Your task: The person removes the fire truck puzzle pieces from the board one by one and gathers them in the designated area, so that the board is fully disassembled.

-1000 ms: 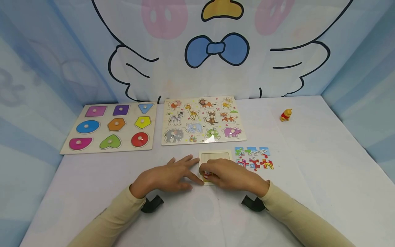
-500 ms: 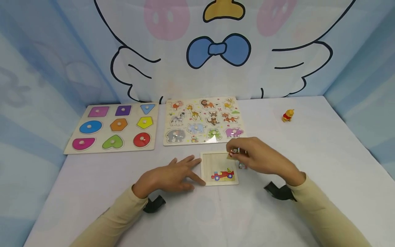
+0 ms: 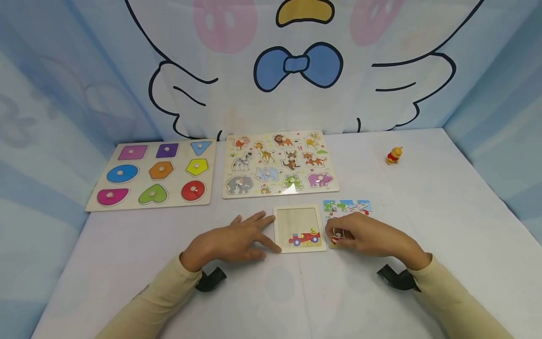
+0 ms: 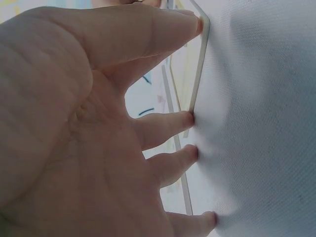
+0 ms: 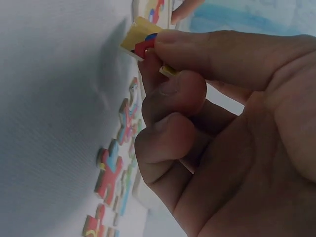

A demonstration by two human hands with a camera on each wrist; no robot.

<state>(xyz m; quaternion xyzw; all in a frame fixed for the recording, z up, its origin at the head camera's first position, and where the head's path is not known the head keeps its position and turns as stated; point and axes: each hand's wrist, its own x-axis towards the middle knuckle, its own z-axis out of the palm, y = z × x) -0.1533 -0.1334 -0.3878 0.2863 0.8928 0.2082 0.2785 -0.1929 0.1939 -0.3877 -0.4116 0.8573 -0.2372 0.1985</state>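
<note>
A small square wooden puzzle tray (image 3: 292, 214) lies in front of me, with jigsaw pieces showing a red car (image 3: 306, 239) in its lower right. My left hand (image 3: 235, 240) lies with spread fingers at the tray's left edge; in the left wrist view its thumb (image 4: 168, 27) and a finger touch the rim. Just right of the tray, my right hand (image 3: 368, 235) pinches a jigsaw piece (image 5: 136, 39), yellow with red and blue, between thumb and fingers. Other loose jigsaw pieces (image 3: 347, 205) lie beyond and partly under this hand; some are hidden.
At the back left is a wooden board of coloured shapes (image 3: 161, 188) with knobs. Beside it lies an animal peg board (image 3: 279, 193). A small yellow bear figure in red (image 3: 394, 155) stands at the back right. Printed curtains (image 3: 296, 108) enclose the table.
My right hand has lifted a jigsaw piece out of the tray's lower left and carried it to the right of the tray, low over the table. The left hand has stayed in place.
</note>
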